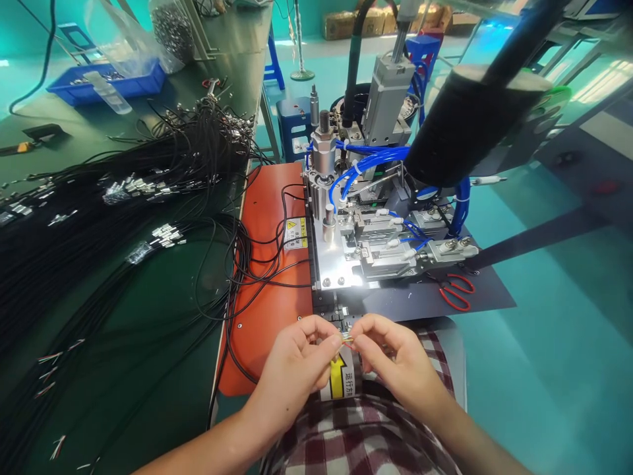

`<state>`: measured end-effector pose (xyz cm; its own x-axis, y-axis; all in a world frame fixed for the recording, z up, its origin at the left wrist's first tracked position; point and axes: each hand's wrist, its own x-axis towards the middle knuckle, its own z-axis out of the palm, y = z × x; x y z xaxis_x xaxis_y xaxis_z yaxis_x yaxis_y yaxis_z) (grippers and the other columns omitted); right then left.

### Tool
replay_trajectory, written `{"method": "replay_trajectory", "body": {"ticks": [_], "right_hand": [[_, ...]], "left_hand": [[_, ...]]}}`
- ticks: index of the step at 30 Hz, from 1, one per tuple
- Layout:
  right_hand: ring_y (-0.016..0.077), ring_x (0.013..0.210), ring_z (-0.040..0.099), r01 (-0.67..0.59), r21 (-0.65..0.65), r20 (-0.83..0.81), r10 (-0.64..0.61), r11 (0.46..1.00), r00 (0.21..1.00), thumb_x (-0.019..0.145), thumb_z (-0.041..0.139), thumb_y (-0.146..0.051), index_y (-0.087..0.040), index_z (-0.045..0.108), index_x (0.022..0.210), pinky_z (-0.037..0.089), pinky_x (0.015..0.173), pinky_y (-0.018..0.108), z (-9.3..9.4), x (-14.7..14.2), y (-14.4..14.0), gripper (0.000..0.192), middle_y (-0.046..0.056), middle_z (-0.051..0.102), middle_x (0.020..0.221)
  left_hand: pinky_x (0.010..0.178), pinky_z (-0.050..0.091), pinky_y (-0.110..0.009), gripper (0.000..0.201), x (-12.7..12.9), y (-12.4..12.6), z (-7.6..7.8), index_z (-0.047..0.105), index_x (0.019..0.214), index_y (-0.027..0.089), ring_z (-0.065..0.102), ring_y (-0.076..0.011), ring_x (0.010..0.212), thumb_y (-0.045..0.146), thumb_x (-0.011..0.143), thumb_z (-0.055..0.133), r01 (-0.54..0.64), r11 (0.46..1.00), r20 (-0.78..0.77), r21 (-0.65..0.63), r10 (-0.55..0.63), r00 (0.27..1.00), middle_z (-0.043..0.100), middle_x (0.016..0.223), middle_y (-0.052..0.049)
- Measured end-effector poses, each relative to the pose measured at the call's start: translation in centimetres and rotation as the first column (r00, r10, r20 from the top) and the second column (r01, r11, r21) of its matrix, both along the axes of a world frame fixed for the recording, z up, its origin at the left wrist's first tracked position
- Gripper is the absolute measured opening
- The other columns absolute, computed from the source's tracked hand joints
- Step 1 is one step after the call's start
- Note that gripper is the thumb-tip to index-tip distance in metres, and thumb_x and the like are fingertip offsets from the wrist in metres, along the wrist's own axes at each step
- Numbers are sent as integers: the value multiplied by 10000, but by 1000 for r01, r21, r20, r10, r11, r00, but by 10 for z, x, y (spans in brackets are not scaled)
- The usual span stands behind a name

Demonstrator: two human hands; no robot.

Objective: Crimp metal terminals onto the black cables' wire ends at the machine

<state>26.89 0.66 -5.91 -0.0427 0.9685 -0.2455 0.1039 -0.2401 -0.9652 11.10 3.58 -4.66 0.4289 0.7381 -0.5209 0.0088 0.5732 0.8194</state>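
Observation:
My left hand (pixel 297 359) and my right hand (pixel 393 359) meet in front of me, just below the machine's front edge. Both pinch the stripped end of a thin black cable (pixel 237 359), whose small coloured wires (pixel 347 339) show between my fingertips. The cable loops away to the left over the orange plate (pixel 267 264). Right behind my fingers stands a small metal machine (pixel 366 237) with blue air hoses (pixel 361 165) and a brightly lit base.
A large heap of black cables (pixel 99 231) with metal end pieces covers the green bench at left. Red-handled scissors (pixel 457 290) lie right of the machine. A blue bin (pixel 109 82) and plastic bags sit far left. A black padded arm (pixel 469 125) hangs overhead.

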Motion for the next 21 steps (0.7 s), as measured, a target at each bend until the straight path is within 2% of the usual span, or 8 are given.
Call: {"method": "replay_trajectory", "body": {"ticks": [4, 6, 10, 12, 14, 18, 19, 21], "right_hand": [[107, 553, 438, 36, 37, 34, -38, 999, 999, 832, 572, -268, -181, 579, 743, 365, 519, 229, 2, -5, -2, 124, -34, 497, 622], [106, 546, 429, 51, 11, 24, -52, 999, 998, 837, 564, -289, -181, 568, 726, 357, 500, 225, 3, -8, -2, 155, -34, 487, 619], [99, 487, 427, 49, -101, -130, -62, 994, 990, 845, 543, -359, -189, 510, 715, 357, 463, 221, -1, -13, -3, 217, -49, 462, 568], [103, 480, 427, 49, -112, -168, -68, 993, 983, 862, 524, -368, -196, 486, 720, 365, 471, 226, -5, -15, -6, 226, -58, 441, 546], [111, 511, 437, 60, -49, -112, -65, 997, 992, 890, 494, -343, -199, 485, 742, 376, 498, 235, -8, -16, -9, 206, -46, 456, 581], [133, 628, 468, 37, 198, 115, -61, 980, 991, 909, 467, -256, -202, 506, 753, 379, 567, 252, -4, -11, -12, 170, 0, 511, 724], [132, 625, 462, 30, 207, 129, -58, 978, 990, 909, 466, -247, -202, 504, 741, 375, 564, 252, -1, -10, -12, 178, -2, 506, 718], [122, 576, 443, 25, 120, 67, -33, 992, 997, 908, 468, -259, -203, 494, 726, 364, 531, 244, 3, -8, -10, 192, -22, 480, 663]], "left_hand": [[382, 169, -151, 203, 1, -1, 0, 520, 776, 149, 233, -13, 379, 330, 836, 589, -5, 1000, -20, 3, 5, 1000, 355, 485, 104], [382, 172, -148, 201, 1, -1, -1, 516, 771, 152, 235, -11, 376, 329, 835, 588, -10, 1000, -22, 0, 10, 1000, 361, 483, 104], [387, 162, -151, 184, 2, -3, -3, 511, 770, 157, 223, -10, 363, 313, 847, 570, -37, 999, -12, 17, 37, 999, 352, 451, 113], [390, 156, -155, 174, 3, -4, -2, 506, 780, 160, 217, -8, 358, 309, 857, 553, -64, 998, 20, 18, 64, 998, 353, 458, 115], [386, 154, -156, 169, 4, -5, 0, 493, 788, 165, 221, -7, 359, 308, 859, 548, -90, 996, 46, 6, 90, 995, 361, 482, 114], [381, 163, -152, 184, 3, -7, 4, 481, 783, 167, 230, -21, 375, 314, 852, 568, -52, 998, 19, 42, 51, 999, 317, 453, 122], [383, 160, -152, 193, 3, -7, 3, 485, 784, 166, 222, -23, 381, 325, 855, 568, -32, 998, 11, 56, 31, 999, 301, 446, 124], [387, 150, -153, 216, 2, -7, 1, 495, 785, 161, 210, -24, 395, 351, 856, 569, -7, 998, -5, 64, 8, 1000, 300, 455, 119]]}}
